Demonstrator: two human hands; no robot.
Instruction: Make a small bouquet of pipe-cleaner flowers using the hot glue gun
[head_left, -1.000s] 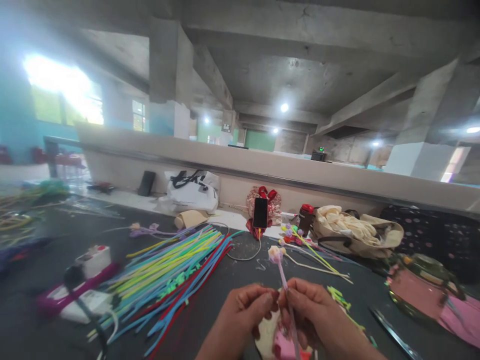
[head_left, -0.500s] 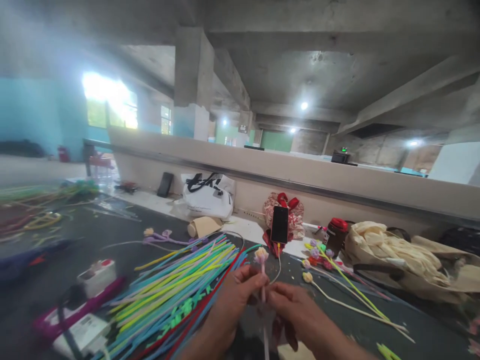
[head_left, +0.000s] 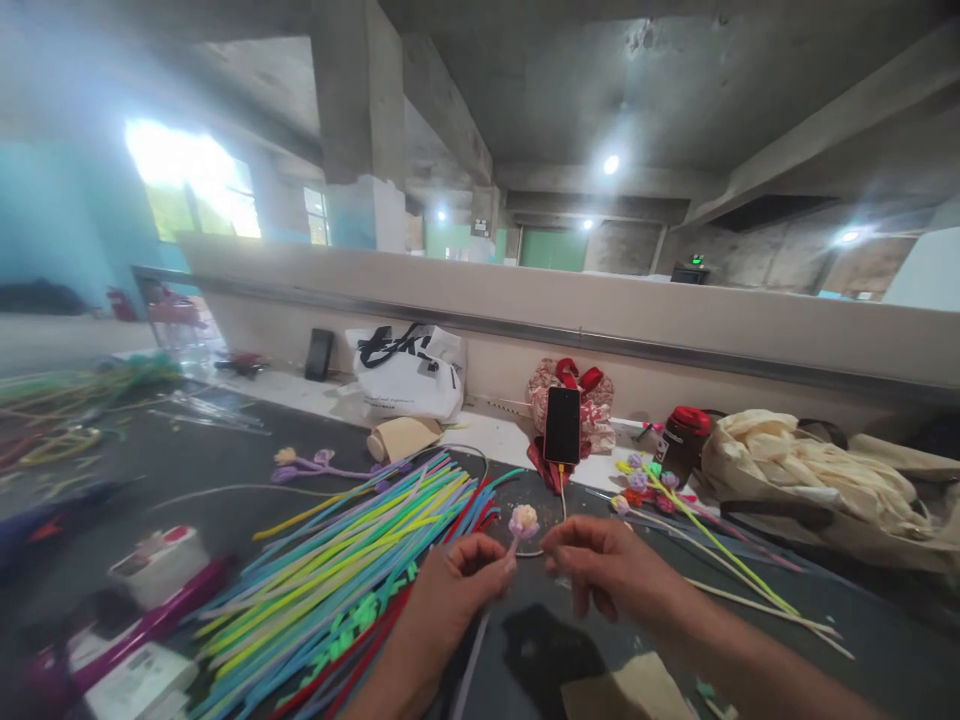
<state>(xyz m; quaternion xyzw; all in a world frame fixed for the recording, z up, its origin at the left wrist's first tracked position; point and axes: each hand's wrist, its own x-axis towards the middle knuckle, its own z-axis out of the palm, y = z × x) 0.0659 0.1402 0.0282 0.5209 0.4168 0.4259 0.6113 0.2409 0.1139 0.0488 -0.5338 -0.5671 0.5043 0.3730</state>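
A small pipe-cleaner flower with a cream centre and pale lilac petals stands upright just beyond my fingertips. Thumb and fingers of my left hand pinch it just below the head, and its pale lilac stem trails down beneath the hand. To the right of the flower, clear of it, is my right hand; its fingers are loosely bent and apart, with nothing visible in them. Left of my hands lies a broad heap of coloured pipe cleaners, some of it hidden behind my left forearm.
A phone on a cable leans on a red-and-white patterned bag. Finished flowers lie at right by a beige cloth bag. A white bag stands behind; a purple power strip lies at left.
My right hand has let go of the stem and moved right, away from the flower. My left hand keeps its pinch, and the stem now slants down to the left.
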